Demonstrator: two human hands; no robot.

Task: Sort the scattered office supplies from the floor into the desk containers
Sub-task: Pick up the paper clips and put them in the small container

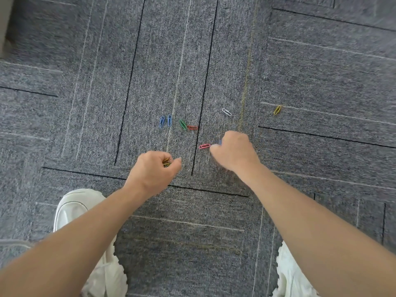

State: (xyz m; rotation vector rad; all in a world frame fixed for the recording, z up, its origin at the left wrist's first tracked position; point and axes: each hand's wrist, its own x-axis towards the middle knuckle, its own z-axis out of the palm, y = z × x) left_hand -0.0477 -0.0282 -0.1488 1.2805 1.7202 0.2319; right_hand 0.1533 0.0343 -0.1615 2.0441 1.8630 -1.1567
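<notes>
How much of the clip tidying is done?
Some. The left hand holds a few gathered clips. The right hand reaches beside the pink clip. Still on the carpet: that one, a red clip, green clip, two blue clips, white clip, yellow clip. No containers show.

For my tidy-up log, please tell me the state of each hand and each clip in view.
Left hand: grips held yellow clips.
Right hand: pinches a blue item, blurred.
Pink clip: on carpet, beside right hand.
Two blue clips: on carpet, side by side.
Green clip: on carpet, next to red clip.
White clip: on carpet, alone.
Loose yellow clip: on carpet, alone.
</notes>
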